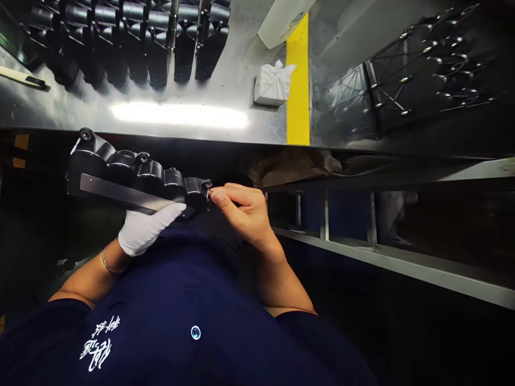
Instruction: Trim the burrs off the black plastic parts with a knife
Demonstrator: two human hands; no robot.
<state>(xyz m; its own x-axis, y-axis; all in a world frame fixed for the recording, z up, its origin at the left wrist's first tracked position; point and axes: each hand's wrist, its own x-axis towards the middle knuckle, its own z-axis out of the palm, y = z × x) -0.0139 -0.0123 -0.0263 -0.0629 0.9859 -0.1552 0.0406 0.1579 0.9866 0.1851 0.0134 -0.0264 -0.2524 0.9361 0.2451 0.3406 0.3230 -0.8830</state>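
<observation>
A long black moulded part (132,179) with a row of rounded humps and small metal-lined eyelets is held in front of my body, short of the bench edge. My left hand (147,228), in a white glove, grips it from below near its middle, the thumb lying along its flat face. My bare right hand (243,209) is at the part's right end, thumb and forefinger pinched together beside the eyelet there. Whatever lies between those fingertips is too small to make out.
Several similar black parts (151,43) stand in a row on the metal bench (181,115). A small white wrapped block (273,84) sits beside a yellow stripe (298,80), near a pale container (284,21). Wire racks (394,86) lie to the right. A metal frame (386,260) runs below the bench.
</observation>
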